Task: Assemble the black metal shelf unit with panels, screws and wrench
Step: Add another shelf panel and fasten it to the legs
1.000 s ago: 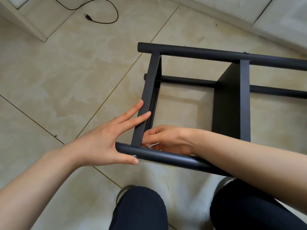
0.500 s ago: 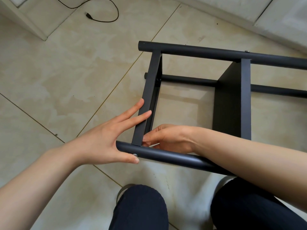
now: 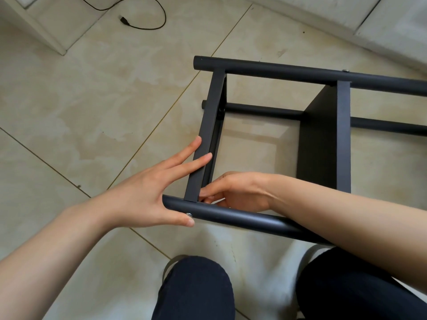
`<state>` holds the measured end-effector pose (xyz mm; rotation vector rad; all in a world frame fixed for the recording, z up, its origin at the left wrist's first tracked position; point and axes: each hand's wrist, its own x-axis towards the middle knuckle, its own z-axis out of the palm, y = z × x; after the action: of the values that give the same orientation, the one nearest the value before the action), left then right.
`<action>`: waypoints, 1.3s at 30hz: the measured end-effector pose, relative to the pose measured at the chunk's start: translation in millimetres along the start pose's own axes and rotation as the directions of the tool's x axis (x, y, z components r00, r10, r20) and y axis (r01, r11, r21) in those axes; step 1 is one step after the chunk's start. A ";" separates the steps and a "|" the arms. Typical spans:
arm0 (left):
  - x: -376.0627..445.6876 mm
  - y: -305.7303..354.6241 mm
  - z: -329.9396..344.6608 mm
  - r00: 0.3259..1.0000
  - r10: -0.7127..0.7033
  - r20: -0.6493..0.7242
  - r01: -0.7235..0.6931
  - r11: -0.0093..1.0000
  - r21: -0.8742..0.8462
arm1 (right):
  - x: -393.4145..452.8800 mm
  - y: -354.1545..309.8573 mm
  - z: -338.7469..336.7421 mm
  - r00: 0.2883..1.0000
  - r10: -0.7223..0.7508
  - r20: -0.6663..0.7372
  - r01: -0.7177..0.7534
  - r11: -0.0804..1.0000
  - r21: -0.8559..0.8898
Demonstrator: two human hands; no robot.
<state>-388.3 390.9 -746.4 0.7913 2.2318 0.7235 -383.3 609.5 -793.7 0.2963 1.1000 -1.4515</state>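
Observation:
The black metal shelf unit [image 3: 300,73] lies on its side on the tiled floor. Its end panel [image 3: 209,125] meets the near tube [image 3: 242,215] at a corner just in front of me. My left hand [image 3: 147,195] lies with straight fingers on the outside of that panel, and its thumb rests on the tube beside a silver screw head [image 3: 189,214]. My right hand [image 3: 235,192] reaches inside the frame. Its curled fingers pinch a thin pale tool [image 3: 217,201], seemingly the wrench, at the inner corner. A second panel [image 3: 323,139] stands further right.
A black cable with a plug [image 3: 143,21] lies on the floor at the back. A white furniture edge [image 3: 41,35] stands at the back left and a white base [image 3: 346,21] along the back right. My knees [image 3: 196,289] are below the frame.
My right hand's fingers have shifted slightly at the inner corner. My left hand stays on the panel and tube.

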 end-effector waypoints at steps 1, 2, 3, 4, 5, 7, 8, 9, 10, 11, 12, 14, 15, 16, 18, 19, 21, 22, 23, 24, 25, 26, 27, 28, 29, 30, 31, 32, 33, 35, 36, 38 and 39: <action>0.0 -0.2 0.1 1.000 0.000 -0.001 0.000 1.000 0.000 | 0.1 -0.1 -0.4 1.000 -0.001 0.002 0.001 1.000 -0.009; 0.1 -0.4 0.2 1.000 0.001 -0.001 -0.001 1.000 0.000 | 0.7 -0.3 0.3 1.000 -0.002 0.000 0.002 1.000 -0.021; 0.3 -0.4 0.2 1.000 0.001 -0.002 -0.001 1.000 0.002 | 1.4 -0.4 1.2 1.000 0.000 -0.005 -0.001 0.999 -0.032; 0.3 -0.4 0.2 1.000 0.002 -0.003 -0.002 1.000 0.005 | 2.4 -0.4 2.1 1.000 0.007 -0.011 -0.008 0.999 -0.037; 0.5 -0.5 0.2 1.000 0.003 -0.004 -0.003 1.000 0.005 | 3.3 -0.4 2.9 1.000 0.016 -0.014 -0.016 0.999 -0.037; 0.4 -0.5 0.1 1.000 0.006 -0.006 -0.006 1.000 0.003 | 4.9 0.0 3.7 1.000 0.021 -0.015 -0.022 0.999 -0.033; 0.3 -0.4 0.1 1.000 0.007 -0.007 -0.007 1.000 0.003 | 5.0 0.0 3.4 1.000 0.015 -0.015 -0.015 0.999 -0.028; 0.2 -0.3 0.1 1.000 0.007 -0.008 -0.007 1.000 0.003 | 5.1 0.1 2.7 1.000 0.007 -0.014 -0.008 1.000 -0.022; 0.1 -0.3 0.1 1.000 0.007 -0.008 -0.007 1.000 0.002 | 4.9 0.1 1.4 1.000 0.004 -0.011 -0.004 1.000 -0.017; -0.1 -0.2 0.0 1.000 0.005 -0.008 -0.005 1.000 -0.001 | 4.5 0.0 0.1 1.000 0.005 -0.005 -0.005 1.000 -0.013; -0.2 -0.1 -0.1 1.000 0.003 -0.008 -0.003 1.000 -0.003 | 3.9 -0.1 -1.1 1.000 0.010 0.001 -0.010 1.000 -0.013; -0.1 0.0 -0.2 1.000 0.003 -0.006 -0.003 1.000 -0.001 | 4.0 -0.2 -2.7 1.000 0.017 0.000 -0.017 0.999 -0.029; 0.0 0.2 -0.3 1.000 0.004 -0.004 -0.004 1.000 0.003 | 4.8 -0.4 -2.1 1.000 0.018 -0.007 -0.018 0.999 -0.038; -0.1 0.5 -0.4 1.000 0.005 -0.002 -0.005 1.000 0.007 | 5.9 -0.7 -0.5 1.000 0.017 -0.015 -0.017 0.999 -0.042; -0.7 0.8 -0.8 1.000 0.005 0.000 -0.005 1.000 0.013 | 8.8 -0.8 3.4 0.999 0.010 -0.031 -0.011 0.999 -0.040; -0.9 1.1 -1.1 1.000 0.004 -0.001 -0.004 1.000 0.015 | 9.5 -1.1 5.0 0.999 0.005 -0.039 -0.006 0.999 -0.038; -0.9 1.6 -1.2 1.000 0.006 -0.001 -0.006 1.000 0.021 | 8.0 -2.2 4.4 0.999 0.004 -0.042 -0.006 0.999 -0.035; -0.5 1.6 -1.2 1.000 0.007 -0.003 -0.007 1.000 0.023 | 5.9 -3.5 2.7 0.999 0.013 -0.033 -0.014 0.999 -0.041; -0.2 1.6 -1.0 1.000 0.007 -0.004 -0.007 1.000 0.023 | 3.3 -4.8 0.8 0.999 0.028 -0.018 -0.029 0.998 -0.050; 0.0 1.7 -0.9 1.000 0.007 -0.003 -0.007 1.000 0.021 | 0.7 -5.8 -1.2 0.999 0.044 -0.002 -0.044 0.997 -0.060; 0.2 1.5 -0.9 1.000 0.008 -0.004 -0.008 1.000 0.016 | -0.9 -6.6 -2.8 0.999 0.053 0.007 -0.052 0.996 -0.071; 0.3 1.0 -1.0 1.000 0.008 -0.004 -0.008 1.000 0.013 | -1.6 -7.0 -4.2 0.998 0.055 0.008 -0.054 0.995 -0.085; 0.6 0.7 -1.0 1.000 0.008 -0.004 -0.008 1.000 0.012 | -1.3 -7.1 -4.8 0.999 0.053 0.004 -0.052 0.994 -0.100; 0.7 0.5 -1.0 1.000 0.007 -0.004 -0.007 1.000 0.014 | -0.7 -7.0 -4.3 0.999 0.049 -0.002 -0.049 0.993 -0.110; 1.0 0.6 -1.0 1.000 0.007 -0.004 -0.007 1.000 0.016 | 0.4 -6.8 -3.0 0.999 0.048 -0.008 -0.048 0.993 -0.112; 1.0 0.5 -1.0 1.000 0.006 -0.004 -0.006 1.000 0.017 | 1.6 -6.5 -1.4 0.999 0.047 -0.013 -0.048 0.993 -0.108; 0.9 0.5 -1.0 1.000 0.005 -0.003 -0.005 1.000 0.016 | 3.0 -6.1 0.4 0.999 0.042 -0.019 -0.044 0.994 -0.100; 1.0 0.6 -1.0 1.000 0.005 -0.003 -0.005 1.000 0.016 | 4.3 -5.5 1.9 0.999 0.033 -0.026 -0.035 0.995 -0.090; 0.7 0.6 -0.9 1.000 0.005 -0.003 -0.005 1.000 0.016 | 5.3 -5.1 2.8 0.999 0.022 -0.030 -0.025 0.996 -0.080; 0.7 0.7 -0.7 1.000 0.006 -0.002 -0.006 1.000 0.013 | 4.2 -5.8 2.0 0.999 0.023 -0.026 -0.024 0.997 -0.078; 0.7 0.8 -0.7 1.000 0.006 -0.002 -0.006 1.000 0.011 | 2.3 -7.0 0.7 0.999 0.035 -0.014 -0.036 0.996 -0.086; 0.8 1.2 -0.9 1.000 0.001 0.001 -0.001 1.000 0.010 | -1.7 -8.9 -2.7 0.998 0.070 0.004 -0.070 0.993 -0.099; 1.0 1.3 -1.0 1.000 -0.002 0.002 0.002 1.000 0.011 | -2.8 -9.2 -3.9 0.996 0.084 0.002 -0.083 0.991 -0.102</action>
<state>-389.2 392.1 -745.3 0.7950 2.2365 0.7098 -392.3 612.5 -789.6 0.2625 1.1395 -1.3172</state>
